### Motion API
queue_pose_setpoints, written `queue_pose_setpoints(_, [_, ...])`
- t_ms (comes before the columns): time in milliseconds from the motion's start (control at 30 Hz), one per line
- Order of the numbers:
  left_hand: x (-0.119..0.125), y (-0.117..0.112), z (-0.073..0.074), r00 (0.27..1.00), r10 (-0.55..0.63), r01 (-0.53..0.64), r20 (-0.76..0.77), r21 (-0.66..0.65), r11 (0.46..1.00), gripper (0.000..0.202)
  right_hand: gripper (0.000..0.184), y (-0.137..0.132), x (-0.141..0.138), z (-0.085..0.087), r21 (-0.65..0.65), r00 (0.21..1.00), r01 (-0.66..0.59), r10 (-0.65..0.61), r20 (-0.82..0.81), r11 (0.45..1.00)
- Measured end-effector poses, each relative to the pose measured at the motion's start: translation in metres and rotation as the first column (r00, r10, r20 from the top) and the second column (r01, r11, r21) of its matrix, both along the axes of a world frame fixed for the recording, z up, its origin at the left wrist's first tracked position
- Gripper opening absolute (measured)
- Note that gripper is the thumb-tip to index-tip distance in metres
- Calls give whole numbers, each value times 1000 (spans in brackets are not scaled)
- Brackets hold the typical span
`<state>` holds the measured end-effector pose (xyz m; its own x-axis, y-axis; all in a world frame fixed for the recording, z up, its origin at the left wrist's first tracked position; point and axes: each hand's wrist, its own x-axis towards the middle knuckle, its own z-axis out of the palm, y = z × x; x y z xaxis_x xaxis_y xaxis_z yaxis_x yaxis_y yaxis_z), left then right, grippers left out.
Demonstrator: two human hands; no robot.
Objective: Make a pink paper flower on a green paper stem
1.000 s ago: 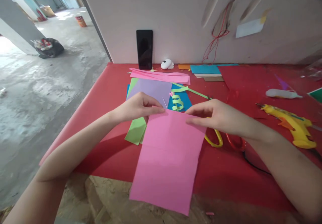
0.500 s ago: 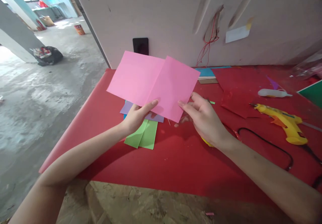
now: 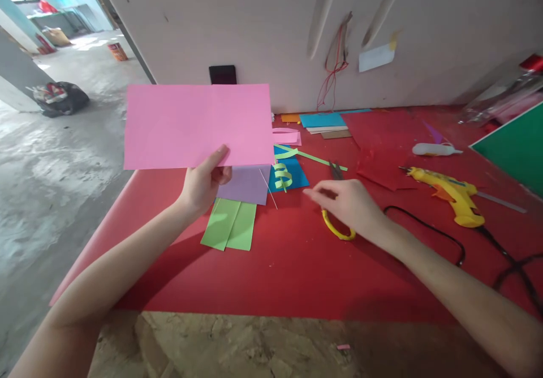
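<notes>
My left hand [image 3: 203, 184] pinches the lower edge of a pink paper sheet [image 3: 195, 120] between thumb and fingers. The sheet is a long rectangle, held up above the table, with a faint crease near its middle. My right hand [image 3: 350, 205] is over a pair of scissors [image 3: 335, 230], whose yellow handle shows below it. The thumb and fingertips of that hand are pressed together, with nothing visible in them. Beneath the pink sheet lie purple paper [image 3: 250, 185], light green paper pieces [image 3: 231, 225] and blue paper [image 3: 297, 174] with a curled green strip [image 3: 283, 175] on it.
On the red table [image 3: 254, 282] at right lie a yellow glue gun [image 3: 453, 197] with a black cord, a white bottle [image 3: 435, 149] and a green board [image 3: 515, 140]. A stack of coloured papers [image 3: 324, 121] lies by the wall. A black phone-like object [image 3: 223, 74] leans there.
My right hand has let go of the pink paper and moved slightly right. My left hand has brought the sheet leftward; its two angled halves now line up as one flat rectangle.
</notes>
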<state>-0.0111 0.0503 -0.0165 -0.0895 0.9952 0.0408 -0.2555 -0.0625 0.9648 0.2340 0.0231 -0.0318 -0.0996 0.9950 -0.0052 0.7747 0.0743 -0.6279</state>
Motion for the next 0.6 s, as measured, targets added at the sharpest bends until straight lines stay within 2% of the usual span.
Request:
queue_pose_setpoints(67, [-1,1,2,1000,15,-15,14,-5,1000,35,15,6,-13,-9,-29,996,9,-7,84,1000])
queue_pose_setpoints(200, [0,-1,5,1000,13,-13,0,-20,1000,34,36,28,-31,-21,-115,976,53,-28,214,992])
queue_pose_setpoints(267, [1,-3,7,1000,-21,20,-18,-30,999,35,36,38,-34,-25,-194,973,38,8,232,980])
queue_pose_setpoints(400, [0,-4,10,999,-45,45,-13,-23,999,38,33,46,-35,-30,-261,981,20,32,193,965])
queue_pose_setpoints(600, [-4,-3,13,1000,-7,7,-14,-18,1000,37,34,55,-34,-36,-159,996,72,-63,58,985])
